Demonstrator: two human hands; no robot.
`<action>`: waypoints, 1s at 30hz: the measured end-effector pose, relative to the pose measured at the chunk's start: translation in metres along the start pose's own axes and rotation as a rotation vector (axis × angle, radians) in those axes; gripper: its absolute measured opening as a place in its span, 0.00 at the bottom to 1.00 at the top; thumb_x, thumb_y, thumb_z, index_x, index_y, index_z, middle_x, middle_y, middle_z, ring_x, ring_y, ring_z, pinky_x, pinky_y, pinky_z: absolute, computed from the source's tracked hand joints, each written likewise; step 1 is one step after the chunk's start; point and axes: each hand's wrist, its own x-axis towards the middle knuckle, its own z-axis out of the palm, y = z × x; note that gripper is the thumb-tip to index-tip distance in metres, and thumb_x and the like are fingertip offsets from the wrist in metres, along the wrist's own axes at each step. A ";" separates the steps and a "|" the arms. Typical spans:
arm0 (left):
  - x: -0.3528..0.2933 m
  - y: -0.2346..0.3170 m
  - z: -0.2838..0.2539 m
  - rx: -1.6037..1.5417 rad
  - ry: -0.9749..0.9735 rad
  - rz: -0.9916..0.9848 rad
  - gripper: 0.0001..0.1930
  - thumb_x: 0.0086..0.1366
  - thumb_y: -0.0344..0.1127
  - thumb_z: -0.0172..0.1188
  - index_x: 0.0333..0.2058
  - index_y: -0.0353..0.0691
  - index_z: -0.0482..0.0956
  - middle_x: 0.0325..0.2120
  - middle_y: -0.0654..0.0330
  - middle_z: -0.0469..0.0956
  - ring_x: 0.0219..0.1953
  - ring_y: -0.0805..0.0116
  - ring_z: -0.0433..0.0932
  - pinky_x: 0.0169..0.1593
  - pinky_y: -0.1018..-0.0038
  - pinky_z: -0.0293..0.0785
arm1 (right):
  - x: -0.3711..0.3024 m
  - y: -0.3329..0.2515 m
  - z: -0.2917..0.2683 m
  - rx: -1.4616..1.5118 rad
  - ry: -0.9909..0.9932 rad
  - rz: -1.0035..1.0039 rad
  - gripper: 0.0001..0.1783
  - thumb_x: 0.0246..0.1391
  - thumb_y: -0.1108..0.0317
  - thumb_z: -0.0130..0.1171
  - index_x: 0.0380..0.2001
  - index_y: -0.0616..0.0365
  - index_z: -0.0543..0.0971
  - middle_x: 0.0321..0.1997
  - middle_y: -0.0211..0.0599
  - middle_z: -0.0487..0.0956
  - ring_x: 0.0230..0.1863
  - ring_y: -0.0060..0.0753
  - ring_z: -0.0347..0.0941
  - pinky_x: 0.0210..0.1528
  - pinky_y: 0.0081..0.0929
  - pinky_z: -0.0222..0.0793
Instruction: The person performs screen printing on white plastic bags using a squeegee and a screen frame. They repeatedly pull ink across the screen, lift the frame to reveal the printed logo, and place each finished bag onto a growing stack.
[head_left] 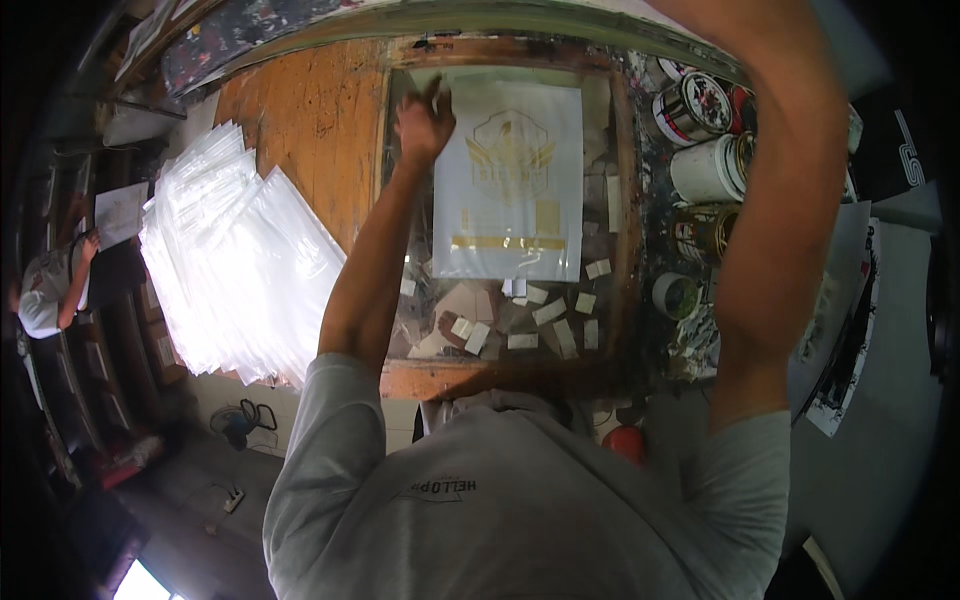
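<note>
With the yellow-printed plastic sheet [508, 222] laid on the glass panel [597, 130], positioning is apparently in progress: the left hand [424, 127] is held loosely open at the panel's far-left corner, the out-of-view right hand's state cannot be told, and flat seating is probably required next.

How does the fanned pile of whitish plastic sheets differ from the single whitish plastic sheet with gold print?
Count: the fanned pile of whitish plastic sheets holds many overlapping; the gold-printed whitish plastic sheet lies singly.
Print: the single sheet carries a gold emblem and bar; the pile shows none.
Pose: the pile is askew; the single sheet lies nearly square to the brown wooden frame.
Shared: both look whitish and glossy.
</note>
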 end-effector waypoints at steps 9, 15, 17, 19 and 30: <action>-0.053 0.046 -0.027 -0.379 0.212 0.328 0.07 0.70 0.28 0.57 0.43 0.36 0.82 0.35 0.40 0.81 0.37 0.35 0.80 0.41 0.57 0.78 | 0.022 0.039 -0.001 -0.041 0.023 -0.198 0.26 0.69 0.47 0.54 0.40 0.63 0.84 0.24 0.38 0.77 0.27 0.31 0.72 0.34 0.32 0.68; -0.055 -0.108 -0.147 -0.147 0.454 -0.162 0.10 0.72 0.32 0.57 0.46 0.36 0.83 0.33 0.40 0.84 0.36 0.41 0.85 0.41 0.59 0.80 | 0.057 0.040 0.000 -0.041 -0.042 -0.148 0.27 0.70 0.46 0.54 0.41 0.65 0.82 0.35 0.47 0.81 0.38 0.41 0.75 0.46 0.37 0.70; -0.069 -0.187 -0.217 -0.011 0.547 -0.293 0.12 0.73 0.36 0.56 0.49 0.38 0.83 0.35 0.41 0.85 0.38 0.41 0.85 0.43 0.59 0.80 | 0.055 0.067 0.003 0.053 -0.010 -0.120 0.28 0.66 0.44 0.58 0.49 0.60 0.82 0.45 0.45 0.82 0.48 0.39 0.76 0.54 0.34 0.69; -0.089 -0.242 -0.285 0.291 0.640 -0.353 0.17 0.73 0.41 0.56 0.55 0.41 0.82 0.44 0.41 0.85 0.47 0.42 0.83 0.50 0.57 0.78 | 0.054 0.088 0.010 0.187 0.003 -0.014 0.32 0.64 0.40 0.61 0.58 0.55 0.82 0.56 0.42 0.82 0.58 0.34 0.76 0.62 0.29 0.66; -0.232 -0.092 -0.081 0.317 -0.084 0.088 0.34 0.73 0.56 0.53 0.73 0.53 0.61 0.76 0.42 0.48 0.79 0.39 0.38 0.69 0.22 0.29 | 0.041 0.075 0.007 0.050 0.007 0.113 0.35 0.65 0.36 0.57 0.56 0.58 0.82 0.58 0.44 0.81 0.59 0.34 0.75 0.64 0.32 0.66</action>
